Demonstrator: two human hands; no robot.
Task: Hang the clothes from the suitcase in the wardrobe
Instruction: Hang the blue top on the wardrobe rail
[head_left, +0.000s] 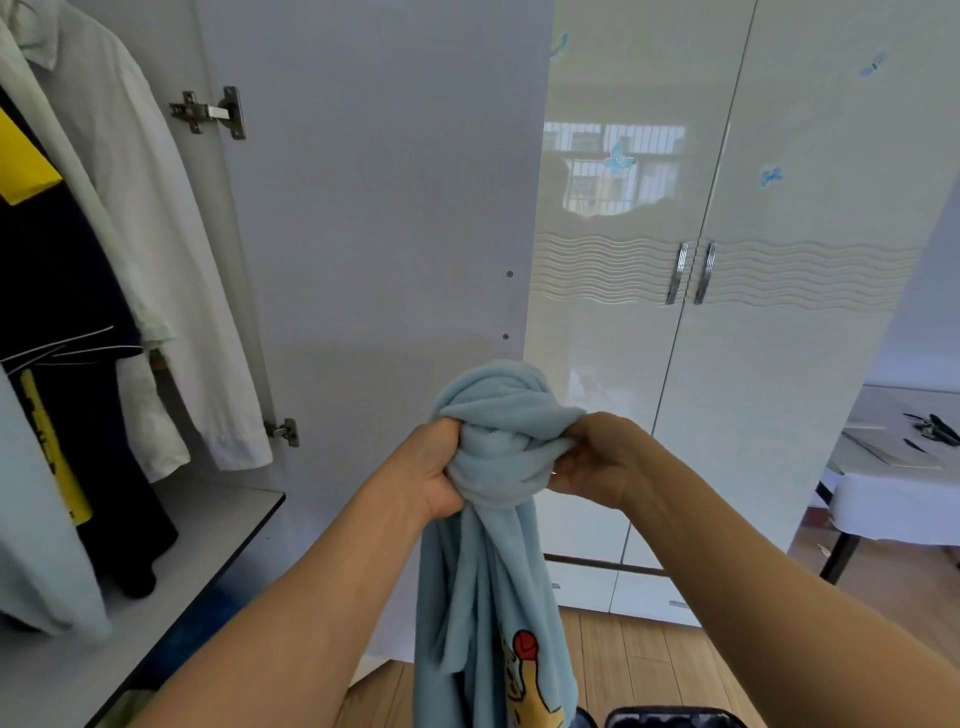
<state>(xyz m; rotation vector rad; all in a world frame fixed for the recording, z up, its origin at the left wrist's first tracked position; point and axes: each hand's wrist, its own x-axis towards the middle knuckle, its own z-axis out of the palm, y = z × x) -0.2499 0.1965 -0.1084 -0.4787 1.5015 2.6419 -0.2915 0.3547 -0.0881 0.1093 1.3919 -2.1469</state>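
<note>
Your left hand (439, 470) and right hand (587, 457) both clench bunched top of blue garment (493, 519), held mid-air before open wardrobe door (374, 208). Garment's length hangs straight down. Wardrobe opening, white shirt (156, 260) hanging inside, lies left; left hand nearer.
</note>
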